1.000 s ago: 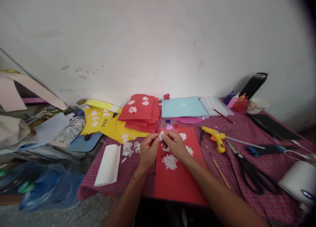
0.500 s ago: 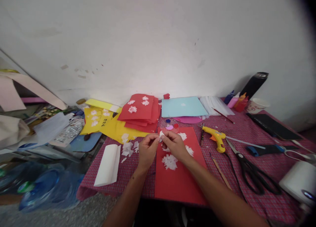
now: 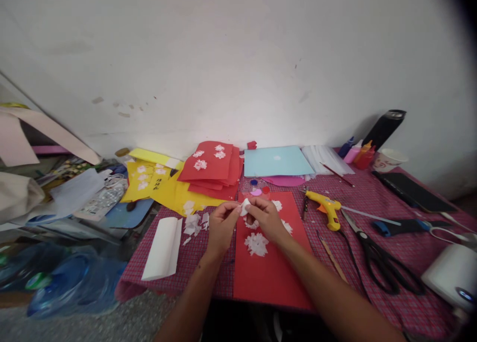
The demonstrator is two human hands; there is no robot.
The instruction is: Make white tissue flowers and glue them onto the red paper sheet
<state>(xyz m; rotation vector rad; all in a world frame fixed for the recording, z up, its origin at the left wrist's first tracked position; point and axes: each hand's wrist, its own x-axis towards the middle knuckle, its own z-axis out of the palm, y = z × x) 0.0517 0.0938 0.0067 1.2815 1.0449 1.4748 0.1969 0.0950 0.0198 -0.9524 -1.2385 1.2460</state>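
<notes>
A small piece of white paper (image 3: 245,206) is pinched between the fingertips of my left hand (image 3: 224,228) and my right hand (image 3: 266,220). Both hands hover over the upper part of a red sheet (image 3: 272,282). Several white paper flowers lie on that sheet, the clearest being a ruffled flower (image 3: 256,244) just below my hands; others are partly hidden by my right hand. Torn white paper scraps (image 3: 192,224) lie left of my left hand. Nearer the table's left edge is a folded white paper (image 3: 162,250).
Right of the red sheet lie a yellow glue gun (image 3: 326,208), a brush (image 3: 332,257) and black-handled scissors (image 3: 383,257). Behind are red sheets with flowers (image 3: 208,171), a light blue sheet (image 3: 276,161) and paint bottles (image 3: 363,156). A black flask (image 3: 383,128) leans at the wall.
The white paper between my fingertips has shifted slightly and shows a little more of its surface. Both hands stay in nearly the same place.
</notes>
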